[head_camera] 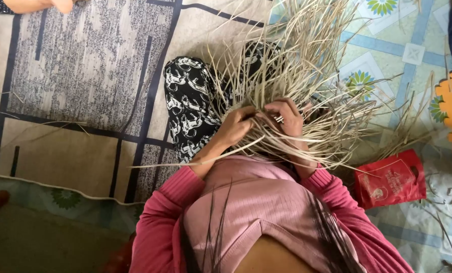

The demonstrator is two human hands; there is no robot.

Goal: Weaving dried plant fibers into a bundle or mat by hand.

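A large bundle of pale dry straw strips (307, 65) fans out over my lap, partly woven where my hands meet. My left hand (236, 124) pinches a few strips at the woven middle. My right hand (285, 115) is closed on neighbouring strips right beside it, the two hands touching. Pink sleeves cover both my arms. My knee in black-and-white patterned trousers (188, 101) lies under the straw on the left.
A red plastic bag (390, 179) lies on the patterned floor mat (408, 50) at the right. A grey and beige rug (74, 76) covers the left. Another person's limb (44, 5) shows at the top left. Loose strips scatter at the right.
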